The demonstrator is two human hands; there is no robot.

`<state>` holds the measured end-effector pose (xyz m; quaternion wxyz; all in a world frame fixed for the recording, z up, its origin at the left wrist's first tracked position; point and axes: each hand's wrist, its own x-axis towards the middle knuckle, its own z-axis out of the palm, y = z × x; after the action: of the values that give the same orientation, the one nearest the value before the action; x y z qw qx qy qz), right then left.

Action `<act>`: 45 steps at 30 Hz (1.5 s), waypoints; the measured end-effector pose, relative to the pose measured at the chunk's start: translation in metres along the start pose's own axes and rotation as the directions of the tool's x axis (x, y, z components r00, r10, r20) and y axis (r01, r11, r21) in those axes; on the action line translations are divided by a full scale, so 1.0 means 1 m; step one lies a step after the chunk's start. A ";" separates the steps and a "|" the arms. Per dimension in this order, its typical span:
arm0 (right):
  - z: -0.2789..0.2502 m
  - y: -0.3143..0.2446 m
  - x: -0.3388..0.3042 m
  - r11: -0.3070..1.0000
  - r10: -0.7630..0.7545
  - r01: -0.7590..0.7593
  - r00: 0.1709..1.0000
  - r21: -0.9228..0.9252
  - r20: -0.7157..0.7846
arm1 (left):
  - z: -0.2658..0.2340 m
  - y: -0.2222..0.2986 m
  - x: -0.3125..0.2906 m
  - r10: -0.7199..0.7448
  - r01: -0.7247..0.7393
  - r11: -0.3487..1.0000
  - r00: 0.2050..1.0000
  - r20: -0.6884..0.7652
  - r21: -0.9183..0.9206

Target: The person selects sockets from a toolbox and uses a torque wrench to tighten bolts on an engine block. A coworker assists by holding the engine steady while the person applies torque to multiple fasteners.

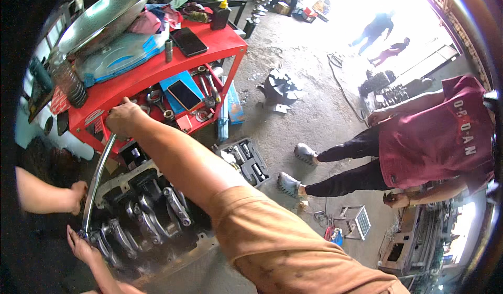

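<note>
The right hand (123,117) reaches out along a tan-sleeved arm, and its fingers are clenched around the top end of a long, slightly curved metal bar (97,176). The bar runs down from that fist to its lower end at the near edge of an engine block (152,215), whose crankshaft and bearing caps lie bare beneath the forearm.

The left hand (81,247) lies at that lower end, palm down. Its fingers are loosely spread and rest against the bar's tip and the block's rim rather than closed around anything.

Another person's hand (77,195) comes in from the left edge, just beside the bar's lower half; whether it grips anything cannot be told.

Just beyond the clenched fingers stands a red tool cart (220,40). Its open tray, right of the fist, holds wrenches (157,103) and a phone (183,95) lying on a blue box. A second phone (188,41) lies on the cart's top surface, behind a large metal basin (105,16).

Further right, on the concrete floor, an open socket case (245,161) lies, and a person in a maroon shirt (440,137) bends forward well apart from both hands.
</note>
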<state>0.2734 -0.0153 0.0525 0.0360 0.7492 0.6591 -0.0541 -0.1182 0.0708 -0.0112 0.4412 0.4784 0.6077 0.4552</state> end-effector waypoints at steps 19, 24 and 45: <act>-0.005 -0.001 -0.049 0.940 -0.177 0.170 0.984 -0.297 0.002 | -0.011 -0.014 -0.012 0.126 -0.130 0.991 0.985 0.119 0.027; -0.018 -0.007 0.009 0.984 -0.163 0.170 0.980 -0.057 0.110 | 0.000 -0.007 -0.038 -0.004 0.005 0.958 1.000 0.003 -0.288; -0.023 0.007 -0.019 0.983 -0.176 0.177 0.984 -0.048 0.016 | 0.001 0.008 -0.028 0.121 -0.117 0.963 0.993 0.001 -0.244</act>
<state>0.2786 -0.0317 0.0772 0.0533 0.6865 0.7237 -0.0455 -0.1113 0.0441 -0.0009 0.4734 0.4598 0.5138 0.5482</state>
